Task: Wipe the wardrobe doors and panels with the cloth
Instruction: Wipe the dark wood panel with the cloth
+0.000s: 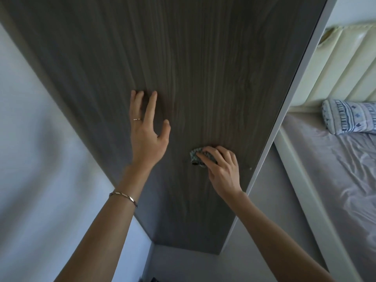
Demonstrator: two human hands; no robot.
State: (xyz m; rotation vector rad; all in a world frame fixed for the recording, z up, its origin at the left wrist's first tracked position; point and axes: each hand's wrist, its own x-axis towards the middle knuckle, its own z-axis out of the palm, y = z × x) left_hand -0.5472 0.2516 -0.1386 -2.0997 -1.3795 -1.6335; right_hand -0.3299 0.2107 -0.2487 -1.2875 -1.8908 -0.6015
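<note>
Head view, looking down along a dark wood-grain wardrobe side panel (203, 78) that runs from far top to the floor at near bottom. Right hand (221, 169) presses a small folded, checked cloth (198, 158) flat against the panel, right of centre and close to the pale front edge strip (284, 119); fingers curl over the wad and clamp it to the surface. Left hand (147, 129) lies farther up and to the left, fingers straight and spread, tips touching the wood, holding nothing; it looks like a brace. A thin ring and a wrist bracelet (124, 197) are on that arm. Pale wall (30, 139) borders the panel on the left; on the right, a bed with a grey sheet (335, 169), a cream padded headboard (345, 68) and a blue-patterned bolster (350, 119). Judgement: wiping is mid-course; the frame gives no sign of which areas are already clean. To do it well: keep the cloth flat under the fingers, stroke along the grain in overlapping passes, carry each pass out to the front edge, and shift the bracing hand off the unwiped wood so no fingerprints remain. The lower stretch near the floor likely needs a crouch.
</note>
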